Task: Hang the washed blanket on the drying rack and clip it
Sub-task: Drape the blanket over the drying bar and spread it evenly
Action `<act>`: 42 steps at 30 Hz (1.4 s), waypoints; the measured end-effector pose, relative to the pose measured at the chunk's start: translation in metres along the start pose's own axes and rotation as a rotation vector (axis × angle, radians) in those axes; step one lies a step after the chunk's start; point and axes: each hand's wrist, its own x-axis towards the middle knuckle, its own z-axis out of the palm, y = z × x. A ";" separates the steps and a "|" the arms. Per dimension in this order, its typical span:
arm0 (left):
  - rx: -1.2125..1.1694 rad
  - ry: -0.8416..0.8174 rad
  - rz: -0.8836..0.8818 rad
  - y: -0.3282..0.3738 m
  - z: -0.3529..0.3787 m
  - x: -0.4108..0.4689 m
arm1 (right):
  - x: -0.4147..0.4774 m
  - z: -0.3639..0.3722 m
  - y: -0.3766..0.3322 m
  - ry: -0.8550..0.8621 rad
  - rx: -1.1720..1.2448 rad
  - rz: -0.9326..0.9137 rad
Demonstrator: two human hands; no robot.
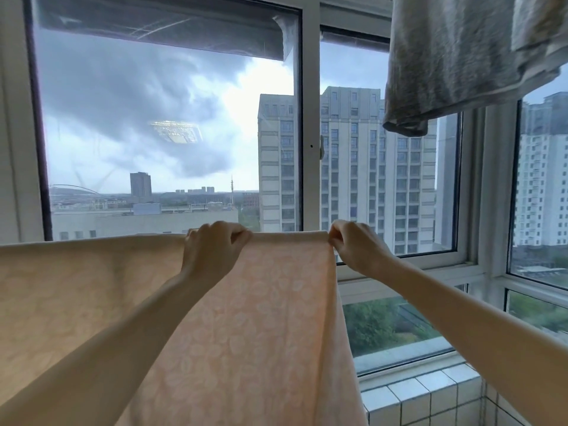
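The peach blanket [276,333] hangs down, top fold running left-right, pinched by left hand [212,250] and right hand [356,245].

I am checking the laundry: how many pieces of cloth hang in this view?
2. The peach patterned blanket hangs across the lower left and middle; a grey cloth hangs at the top right. More may be out of frame.

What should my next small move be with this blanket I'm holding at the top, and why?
Probably keep the left hand pinching the fold and free the right hand to fetch a clip. The peach blanket already hangs level, both hands pinch its top fold, the right at its end, and no clip is in view.
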 end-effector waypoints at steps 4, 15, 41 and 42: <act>0.041 -0.018 -0.084 0.003 -0.002 0.012 | -0.003 -0.006 0.000 0.102 0.014 0.002; -0.279 -0.251 -0.047 -0.020 -0.019 0.039 | 0.042 -0.007 -0.012 0.090 0.198 0.000; -0.088 -0.079 -0.172 -0.108 -0.095 -0.024 | 0.014 0.041 -0.128 -0.042 0.146 -0.535; -0.093 -0.067 -0.189 -0.112 -0.096 -0.029 | 0.014 0.042 -0.136 -0.071 0.125 -0.544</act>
